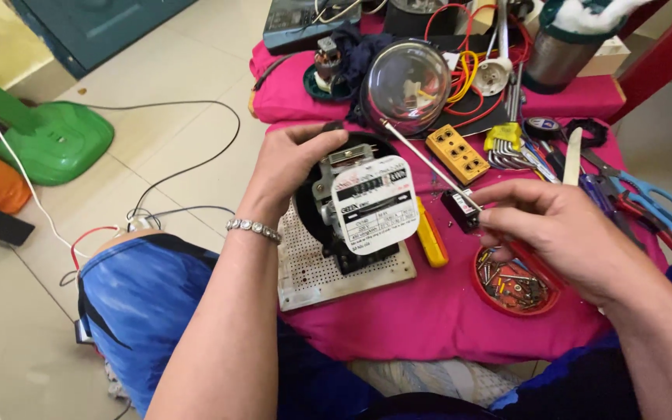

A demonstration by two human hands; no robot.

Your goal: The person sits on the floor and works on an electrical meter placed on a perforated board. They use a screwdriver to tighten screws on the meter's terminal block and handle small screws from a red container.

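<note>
Pink cloth (429, 319): screw lid (513, 286), yellow socket block (457, 153), scissors (647, 198) around meter (359, 202).

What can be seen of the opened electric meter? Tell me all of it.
The electric meter has a round black base, grey metal works and a white dial plate with printed markings, its cover off. It stands tilted on a white perforated board over the pink cloth. The left hand grips its upper rim; a yellow tool lies beside it.
</note>
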